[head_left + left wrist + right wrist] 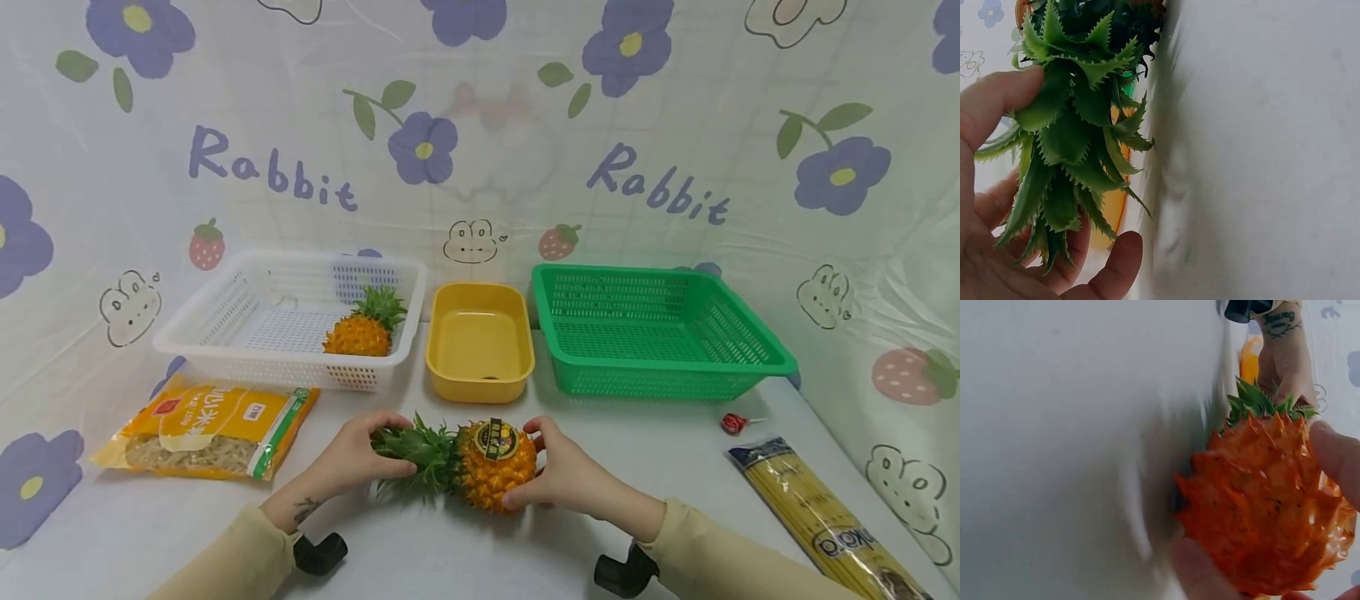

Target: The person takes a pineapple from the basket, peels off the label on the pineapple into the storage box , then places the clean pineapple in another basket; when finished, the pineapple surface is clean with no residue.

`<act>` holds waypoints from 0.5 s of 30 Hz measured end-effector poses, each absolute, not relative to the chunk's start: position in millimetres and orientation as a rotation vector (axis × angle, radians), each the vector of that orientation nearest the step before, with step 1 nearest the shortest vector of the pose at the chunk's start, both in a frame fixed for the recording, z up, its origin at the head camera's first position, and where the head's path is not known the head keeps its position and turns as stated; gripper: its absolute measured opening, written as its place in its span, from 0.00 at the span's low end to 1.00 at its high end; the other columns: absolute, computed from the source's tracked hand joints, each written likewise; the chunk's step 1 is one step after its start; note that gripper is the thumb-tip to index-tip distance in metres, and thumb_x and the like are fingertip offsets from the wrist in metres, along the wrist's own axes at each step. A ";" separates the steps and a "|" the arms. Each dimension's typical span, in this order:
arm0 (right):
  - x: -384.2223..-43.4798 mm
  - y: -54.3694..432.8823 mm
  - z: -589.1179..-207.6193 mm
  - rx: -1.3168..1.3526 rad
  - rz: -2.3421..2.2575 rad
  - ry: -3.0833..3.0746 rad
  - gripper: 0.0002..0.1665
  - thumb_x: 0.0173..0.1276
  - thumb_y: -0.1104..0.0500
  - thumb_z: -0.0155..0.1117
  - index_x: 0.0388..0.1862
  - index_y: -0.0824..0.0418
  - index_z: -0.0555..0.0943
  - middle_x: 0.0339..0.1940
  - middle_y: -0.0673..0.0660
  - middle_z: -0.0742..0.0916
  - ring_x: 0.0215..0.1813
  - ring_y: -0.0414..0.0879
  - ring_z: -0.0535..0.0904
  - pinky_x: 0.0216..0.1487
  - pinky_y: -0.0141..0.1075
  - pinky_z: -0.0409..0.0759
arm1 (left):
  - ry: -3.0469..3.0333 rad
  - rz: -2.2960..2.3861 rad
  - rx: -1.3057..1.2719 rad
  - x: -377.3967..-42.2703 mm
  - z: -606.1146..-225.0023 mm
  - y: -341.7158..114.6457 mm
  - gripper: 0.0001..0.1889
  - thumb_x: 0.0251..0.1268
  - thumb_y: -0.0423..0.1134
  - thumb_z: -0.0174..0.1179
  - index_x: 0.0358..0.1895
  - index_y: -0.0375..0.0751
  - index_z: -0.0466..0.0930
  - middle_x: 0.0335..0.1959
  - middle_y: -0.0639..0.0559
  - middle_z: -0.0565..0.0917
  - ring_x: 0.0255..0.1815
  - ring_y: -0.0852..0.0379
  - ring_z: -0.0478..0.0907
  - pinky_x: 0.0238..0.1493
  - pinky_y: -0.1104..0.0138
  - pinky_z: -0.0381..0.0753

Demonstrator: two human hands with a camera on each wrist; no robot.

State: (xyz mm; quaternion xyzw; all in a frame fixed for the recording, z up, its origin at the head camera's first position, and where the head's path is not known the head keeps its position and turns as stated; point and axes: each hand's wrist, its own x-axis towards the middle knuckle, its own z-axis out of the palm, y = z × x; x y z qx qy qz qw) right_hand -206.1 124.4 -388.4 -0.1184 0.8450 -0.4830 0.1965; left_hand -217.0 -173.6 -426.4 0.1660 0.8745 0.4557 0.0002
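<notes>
A pineapple (495, 467), orange with spiky skin and a black and gold label, lies on its side at the front middle of the table. My left hand (360, 458) curls its thumb and fingers round the green leaf crown (1066, 137), which points left. At the other end, my right hand (562, 471) holds the orange base between thumb and fingers. In the right wrist view the spiked body (1266, 506) fills the space between the fingers. Part of the fingers is hidden behind the fruit.
At the back stand a white basket (247, 357) with a second pineapple (363, 329) inside, a yellow tub (480, 390) and a green basket (660, 375). An orange food packet (217, 425) lies left. A red lollipop (733, 423) and a spaghetti pack (817, 508) lie right.
</notes>
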 end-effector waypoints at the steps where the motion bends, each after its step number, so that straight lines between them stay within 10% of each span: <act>1: -206.2 124.4 -389.8 -0.332 -1.385 2.354 0.54 0.41 0.59 0.79 0.63 0.63 0.57 0.53 0.67 0.70 0.35 0.49 0.78 0.29 0.40 0.81 | 2.751 1.431 0.510 -216.2 -426.2 -173.3 0.25 0.42 0.44 0.73 0.47 0.44 0.79 0.46 0.49 0.80 0.44 0.55 0.74 0.48 0.59 0.73; 15: -226.7 123.4 -400.4 -0.352 -1.594 2.259 0.51 0.42 0.67 0.75 0.65 0.60 0.61 0.59 0.67 0.70 0.41 0.52 0.79 0.34 0.41 0.82 | 2.792 1.490 0.319 -218.2 -427.3 -167.8 0.26 0.39 0.44 0.75 0.47 0.44 0.79 0.46 0.50 0.81 0.44 0.55 0.75 0.46 0.61 0.74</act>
